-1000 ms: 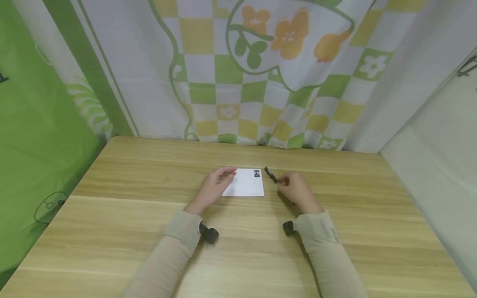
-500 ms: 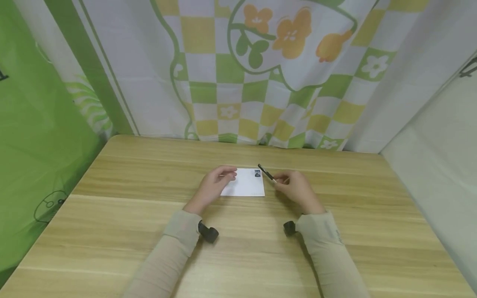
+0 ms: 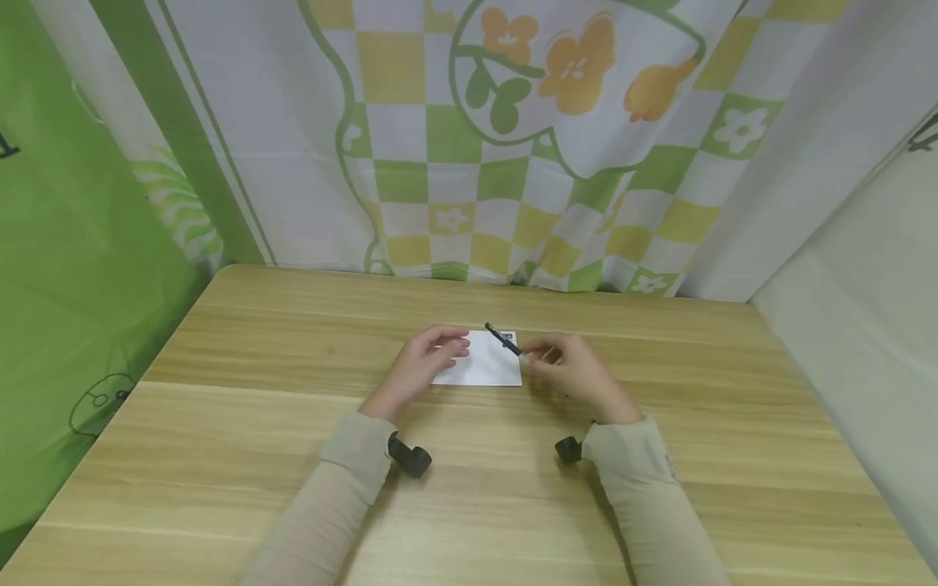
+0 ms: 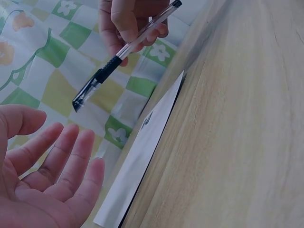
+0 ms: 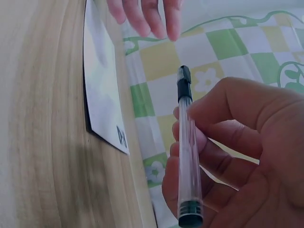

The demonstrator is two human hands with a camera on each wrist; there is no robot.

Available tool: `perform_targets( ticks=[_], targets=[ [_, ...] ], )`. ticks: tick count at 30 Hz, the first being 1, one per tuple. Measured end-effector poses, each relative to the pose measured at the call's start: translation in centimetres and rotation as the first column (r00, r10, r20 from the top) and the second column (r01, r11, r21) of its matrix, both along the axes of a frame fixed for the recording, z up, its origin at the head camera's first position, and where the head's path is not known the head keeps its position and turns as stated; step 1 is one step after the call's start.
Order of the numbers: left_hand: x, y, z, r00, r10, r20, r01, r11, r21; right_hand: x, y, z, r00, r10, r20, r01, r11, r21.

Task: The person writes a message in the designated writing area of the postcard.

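Observation:
My right hand (image 3: 575, 370) pinches a clear-barrelled gel pen (image 5: 188, 147) between thumb and fingers, off the table. A black clip cap (image 4: 89, 95) covers the pen's front end, which points toward the left hand. Under the pen lies a flat white paper rectangle (image 3: 484, 365) with a small black print (image 5: 121, 137) in its far right corner; in the head view the pen partly hides that print. My left hand (image 3: 421, 362) hovers over the paper's left side, fingers spread and loosely bent, holding nothing. In the left wrist view a gap separates its fingertips (image 4: 84, 137) from the cap.
The wooden table (image 3: 469, 505) extends around both hands. A patterned curtain (image 3: 454, 163) hangs along its back edge. Green cloth (image 3: 81, 285) is at the left and a pale wall or cloth (image 3: 865, 325) at the right. A thin dark cable (image 3: 88, 407) shows beyond the left edge.
The right hand has moved the pen leftward, from beside the paper to over its right part, lifting it. The left hand has barely moved.

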State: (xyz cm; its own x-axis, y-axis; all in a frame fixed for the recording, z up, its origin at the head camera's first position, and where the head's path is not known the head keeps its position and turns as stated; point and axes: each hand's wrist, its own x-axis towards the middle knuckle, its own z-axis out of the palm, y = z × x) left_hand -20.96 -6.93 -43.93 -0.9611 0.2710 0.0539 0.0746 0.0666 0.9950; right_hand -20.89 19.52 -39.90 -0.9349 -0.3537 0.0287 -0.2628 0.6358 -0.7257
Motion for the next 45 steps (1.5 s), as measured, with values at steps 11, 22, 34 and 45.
perform_targets(
  ticks=[11,22,34,45],
  targets=[
    [0.1,0.2,0.1,0.998,-0.023,0.054,0.019,0.997,0.08,0.0,-0.5,-0.1,0.996,0.08,0.024,-0.077,0.992,-0.103],
    [0.0,0.1,-0.1,0.99,-0.086,0.112,0.059,0.973,0.224,-0.1,-1.1,-0.7,0.982,0.19,-0.008,-0.189,0.97,-0.151],
    [0.0,0.3,-0.4,0.991,-0.094,0.091,0.064,0.954,0.294,0.2,-1.5,-0.6,0.982,0.184,0.044,-0.176,0.974,-0.14],
    [0.1,0.3,-0.2,0.991,-0.054,0.119,0.018,0.959,0.284,0.2,-1.9,-0.6,0.982,0.159,0.102,-0.142,0.978,-0.152]
  ],
)
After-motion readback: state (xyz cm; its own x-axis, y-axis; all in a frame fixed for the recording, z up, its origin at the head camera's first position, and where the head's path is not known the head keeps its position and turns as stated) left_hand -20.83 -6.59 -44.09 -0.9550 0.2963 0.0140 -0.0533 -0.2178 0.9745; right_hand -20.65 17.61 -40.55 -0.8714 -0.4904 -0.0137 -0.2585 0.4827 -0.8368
